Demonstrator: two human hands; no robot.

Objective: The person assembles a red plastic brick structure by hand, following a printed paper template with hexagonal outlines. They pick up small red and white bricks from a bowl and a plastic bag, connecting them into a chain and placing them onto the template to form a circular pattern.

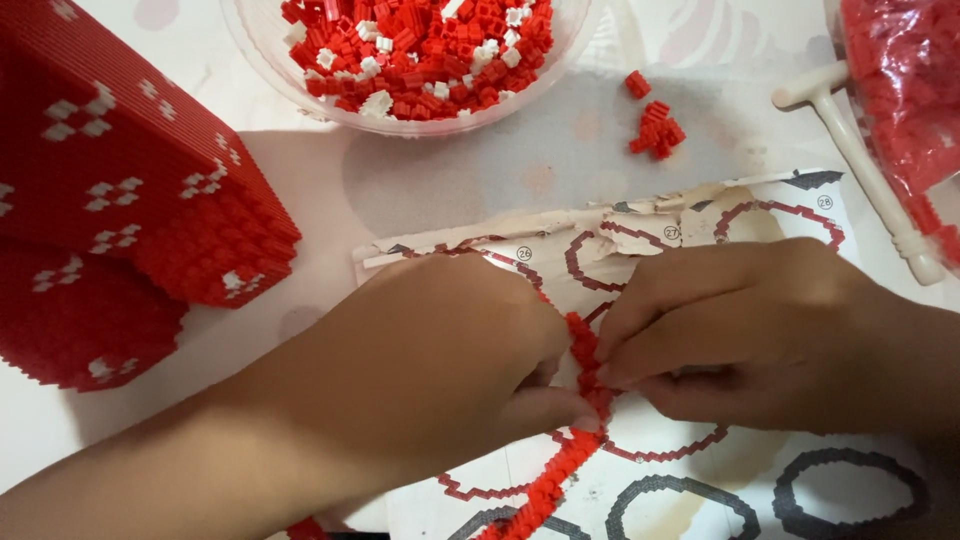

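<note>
Both hands pinch a red brick strip (578,400) between them (fingertips closed on it), left hand (440,370) and right hand (760,340) equally near, its long axis running down-left over the instruction sheet (700,225).

A clear plastic bag (900,90) of red bricks, perhaps open, lies at the top-right edge; no labels or screens.

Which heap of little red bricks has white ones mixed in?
The heap in the clear bowl at the top: white bricks are scattered among its red ones. The small loose cluster on the table and the bagged bricks look all red.
</note>
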